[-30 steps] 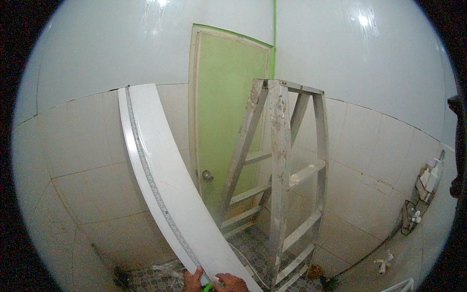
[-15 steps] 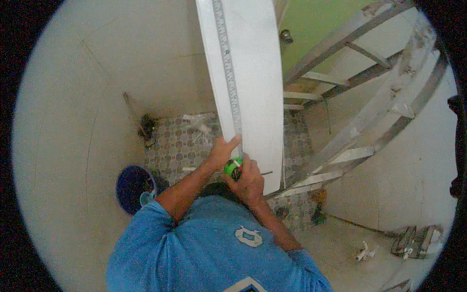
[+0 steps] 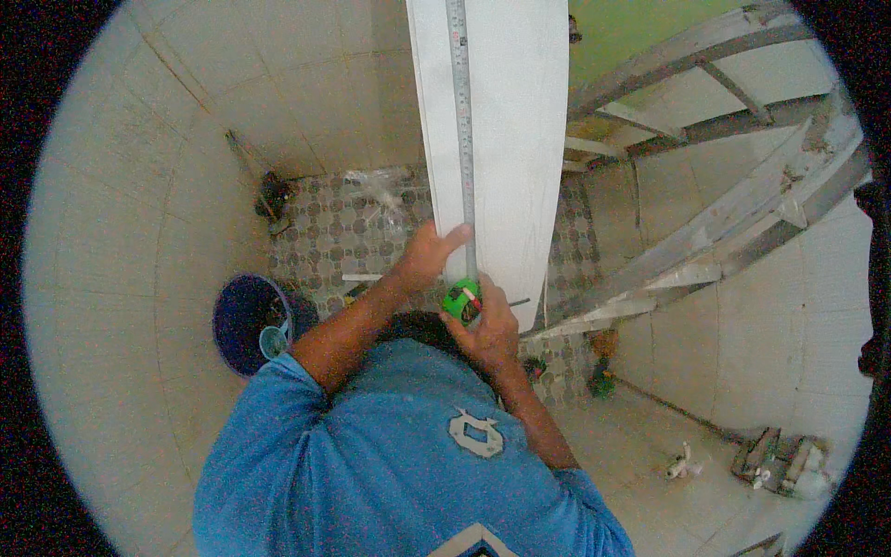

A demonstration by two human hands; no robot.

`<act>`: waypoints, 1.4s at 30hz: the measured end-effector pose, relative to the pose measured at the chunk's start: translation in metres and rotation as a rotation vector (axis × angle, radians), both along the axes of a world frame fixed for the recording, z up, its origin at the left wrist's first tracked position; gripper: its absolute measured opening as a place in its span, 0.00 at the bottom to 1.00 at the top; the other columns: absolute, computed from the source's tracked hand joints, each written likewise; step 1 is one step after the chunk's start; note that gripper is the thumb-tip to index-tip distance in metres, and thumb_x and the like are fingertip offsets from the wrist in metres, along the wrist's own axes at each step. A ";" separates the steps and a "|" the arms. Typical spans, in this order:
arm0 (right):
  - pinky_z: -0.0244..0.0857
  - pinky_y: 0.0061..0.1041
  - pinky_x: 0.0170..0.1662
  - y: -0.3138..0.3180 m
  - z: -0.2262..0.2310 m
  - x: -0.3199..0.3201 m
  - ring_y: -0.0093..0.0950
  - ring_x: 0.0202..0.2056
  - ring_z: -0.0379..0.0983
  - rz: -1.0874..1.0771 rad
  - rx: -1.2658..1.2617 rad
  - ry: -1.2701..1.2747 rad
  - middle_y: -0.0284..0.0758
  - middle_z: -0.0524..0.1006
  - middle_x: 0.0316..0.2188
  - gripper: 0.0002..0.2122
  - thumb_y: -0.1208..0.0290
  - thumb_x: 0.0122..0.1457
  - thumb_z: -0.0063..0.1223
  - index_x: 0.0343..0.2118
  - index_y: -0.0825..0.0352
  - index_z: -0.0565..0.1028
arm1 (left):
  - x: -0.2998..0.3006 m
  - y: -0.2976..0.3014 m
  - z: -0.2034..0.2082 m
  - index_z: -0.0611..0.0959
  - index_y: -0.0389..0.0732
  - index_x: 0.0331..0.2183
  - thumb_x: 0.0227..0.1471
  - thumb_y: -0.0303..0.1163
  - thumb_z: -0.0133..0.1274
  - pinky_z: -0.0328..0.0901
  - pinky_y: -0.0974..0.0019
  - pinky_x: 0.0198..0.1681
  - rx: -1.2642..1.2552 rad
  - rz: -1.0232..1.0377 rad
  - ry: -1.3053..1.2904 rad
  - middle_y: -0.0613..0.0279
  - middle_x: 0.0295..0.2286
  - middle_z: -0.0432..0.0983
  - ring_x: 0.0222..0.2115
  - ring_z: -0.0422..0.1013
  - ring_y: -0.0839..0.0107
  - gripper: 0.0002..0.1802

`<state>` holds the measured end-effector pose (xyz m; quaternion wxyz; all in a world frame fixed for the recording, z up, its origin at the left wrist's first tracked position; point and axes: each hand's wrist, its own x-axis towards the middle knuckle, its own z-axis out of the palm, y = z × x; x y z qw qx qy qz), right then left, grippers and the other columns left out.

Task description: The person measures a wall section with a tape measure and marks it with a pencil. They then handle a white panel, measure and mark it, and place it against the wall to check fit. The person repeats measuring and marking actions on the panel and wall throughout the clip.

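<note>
A long white panel [image 3: 515, 139] stretches away from me, and the pulled-out blade of a tape measure [image 3: 463, 299] lies lengthwise along it. The tape's green case is at the panel's near end, with my right hand [image 3: 492, 332] closed around it. A thin dark stick [image 3: 520, 302], perhaps a pencil, pokes out from between the fingers of that hand. My left hand [image 3: 429, 257] grips the panel's left edge, thumb on top beside the blade; its other fingers are mostly hidden under the panel.
To my right leans a paint-spattered ladder [image 3: 687, 251]. A dark blue bucket [image 3: 232, 327] holding a light blue dipper [image 3: 273, 342] stands on the left. Plastic wrap [image 3: 376, 190] lies on the patterned tile floor [image 3: 316, 241]. Behind the ladder is a green door [image 3: 640, 37].
The panel, tape and both hands now sit farther right in view, and the surroundings have shifted upward. The blade runs straighter along the panel. Both hands keep their holds.
</note>
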<state>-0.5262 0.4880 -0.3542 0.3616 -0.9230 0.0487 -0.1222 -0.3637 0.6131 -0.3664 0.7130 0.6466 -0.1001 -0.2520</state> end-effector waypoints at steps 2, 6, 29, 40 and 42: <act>0.75 0.41 0.50 -0.003 -0.003 -0.001 0.47 0.49 0.79 0.004 0.041 0.021 0.49 0.77 0.50 0.38 0.59 0.53 0.74 0.63 0.71 0.68 | -0.001 -0.003 -0.005 0.85 0.33 0.50 0.68 0.38 0.56 0.73 0.60 0.47 -0.016 0.001 0.033 0.60 0.40 0.85 0.41 0.78 0.71 0.18; 0.72 0.42 0.56 -0.014 0.001 0.004 0.47 0.53 0.77 0.056 0.199 0.078 0.50 0.76 0.54 0.41 0.54 0.54 0.72 0.65 0.72 0.66 | 0.000 -0.005 -0.010 0.85 0.34 0.49 0.70 0.43 0.52 0.72 0.60 0.47 -0.123 -0.009 0.001 0.60 0.41 0.85 0.41 0.78 0.71 0.22; 0.48 0.40 0.73 -0.065 0.117 -0.049 0.38 0.70 0.57 0.594 1.476 0.282 0.42 0.60 0.70 0.60 0.36 0.44 0.69 0.74 0.68 0.53 | -0.100 -0.018 -0.062 0.76 0.34 0.62 0.54 0.71 0.59 0.64 0.49 0.61 0.764 0.629 -0.269 0.40 0.54 0.78 0.55 0.71 0.45 0.53; 0.53 0.45 0.71 -0.051 0.139 -0.067 0.44 0.67 0.63 0.677 1.746 0.194 0.48 0.64 0.67 0.53 0.44 0.47 0.66 0.73 0.68 0.55 | -0.102 0.062 0.007 0.79 0.35 0.59 0.53 0.69 0.61 0.59 0.43 0.67 0.885 0.612 -0.151 0.40 0.56 0.76 0.59 0.69 0.39 0.49; 0.54 0.45 0.71 -0.057 0.137 -0.072 0.45 0.66 0.64 0.680 1.800 0.175 0.49 0.64 0.67 0.52 0.46 0.48 0.65 0.73 0.68 0.55 | -0.105 0.066 0.030 0.79 0.36 0.60 0.53 0.69 0.60 0.60 0.44 0.66 1.014 0.704 -0.277 0.40 0.56 0.76 0.58 0.69 0.38 0.50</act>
